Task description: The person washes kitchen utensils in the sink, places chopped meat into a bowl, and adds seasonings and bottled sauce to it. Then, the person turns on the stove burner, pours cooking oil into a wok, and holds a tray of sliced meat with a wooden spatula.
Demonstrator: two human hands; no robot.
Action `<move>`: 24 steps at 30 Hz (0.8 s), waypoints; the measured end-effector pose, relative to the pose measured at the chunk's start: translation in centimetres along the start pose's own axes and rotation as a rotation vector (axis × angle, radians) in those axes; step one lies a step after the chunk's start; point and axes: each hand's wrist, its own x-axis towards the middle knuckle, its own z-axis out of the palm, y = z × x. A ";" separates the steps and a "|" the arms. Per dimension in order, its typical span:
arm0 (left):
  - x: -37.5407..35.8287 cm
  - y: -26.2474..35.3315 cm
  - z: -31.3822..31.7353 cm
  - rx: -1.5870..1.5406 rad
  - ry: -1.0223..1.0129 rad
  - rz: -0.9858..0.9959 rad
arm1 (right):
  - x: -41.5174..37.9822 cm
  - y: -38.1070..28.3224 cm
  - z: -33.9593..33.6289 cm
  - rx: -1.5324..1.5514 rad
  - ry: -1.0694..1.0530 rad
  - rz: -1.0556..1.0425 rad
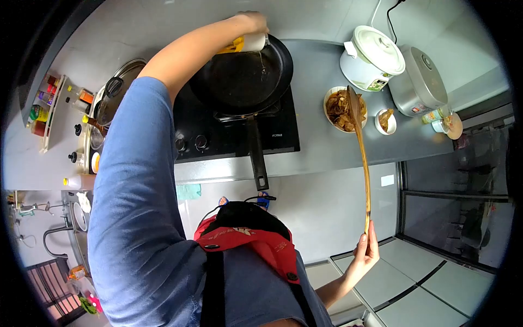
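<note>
My left hand [253, 23] is closed around a white-and-yellow container [254, 42], tipped over the far side of a black frying pan [234, 82]. A thin clear stream falls from its mouth into the pan. The pan sits on the black gas stove [280, 122], its long handle pointing toward me. My right hand [368, 255] grips the end of a long wooden spatula [364, 163] low on the right. The spatula's head overlaps a bowl [330, 117] of brown food pieces [340, 109] on the counter.
Right of that bowl stands a small white bowl [379, 128] with a brown piece. Behind are a white lidded cooker [357, 68] and a silver rice cooker [417, 82]. Left are a glass-lidded pot [122, 90], a spice rack [53, 117] and a sink tap [52, 240].
</note>
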 end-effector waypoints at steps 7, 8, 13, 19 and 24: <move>-1.3 -3.3 0.4 0.077 0.140 -0.134 | 0.3 -1.1 0.1 0.039 -0.040 0.049; -1.8 -4.0 0.6 0.075 0.140 -0.144 | 0.4 -1.0 0.4 0.041 -0.054 0.025; -5.8 -6.6 0.2 0.048 0.032 -0.159 | 0.9 -0.7 1.4 0.012 -0.139 -0.056; -7.2 -6.8 0.5 0.007 0.017 -0.196 | 0.2 3.0 7.9 0.003 -0.334 0.090; -7.9 -7.3 0.9 0.002 0.115 -0.120 | -3.0 3.7 18.1 0.508 -0.699 0.036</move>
